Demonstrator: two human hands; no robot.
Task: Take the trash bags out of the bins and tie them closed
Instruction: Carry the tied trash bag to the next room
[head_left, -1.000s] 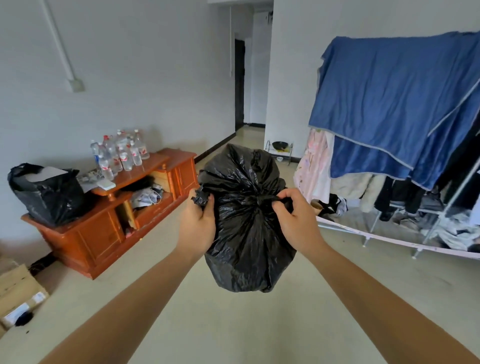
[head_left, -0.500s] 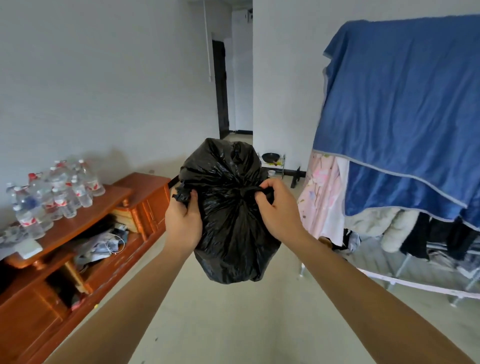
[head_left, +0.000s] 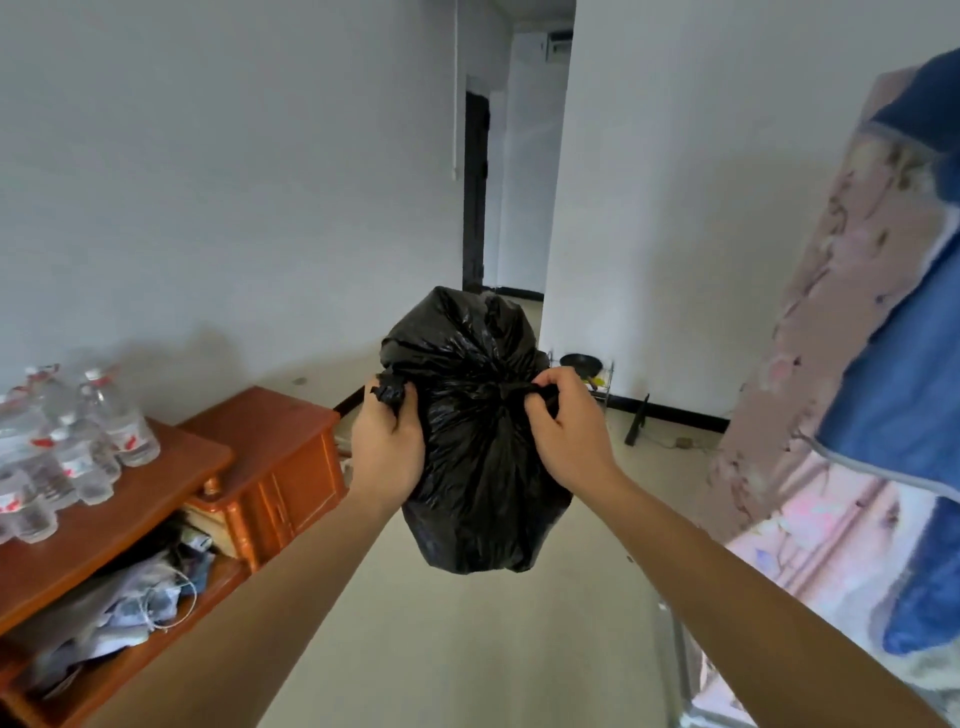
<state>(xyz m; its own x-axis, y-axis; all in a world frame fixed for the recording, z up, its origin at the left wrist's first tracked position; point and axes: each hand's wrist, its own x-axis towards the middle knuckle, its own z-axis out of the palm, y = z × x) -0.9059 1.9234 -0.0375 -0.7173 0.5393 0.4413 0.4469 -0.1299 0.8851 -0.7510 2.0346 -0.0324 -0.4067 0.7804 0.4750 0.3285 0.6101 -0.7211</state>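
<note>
1. against half a second ago: both grips unchanged; the wooden cabinet (head_left: 270, 441) sits lower left.
2. left hand (head_left: 387, 447) is curled round one twisted end of the black trash bag (head_left: 478, 478); right hand (head_left: 566, 431) pinches the other end.
3. bag is held in mid-air above the floor, right of the cabinet's end: full, glossy, creased, neck gathered and apparently knotted.

Open floor (head_left: 441, 649) between wooden cabinet (head_left: 270, 467) and hanging laundry (head_left: 857, 364)
</note>
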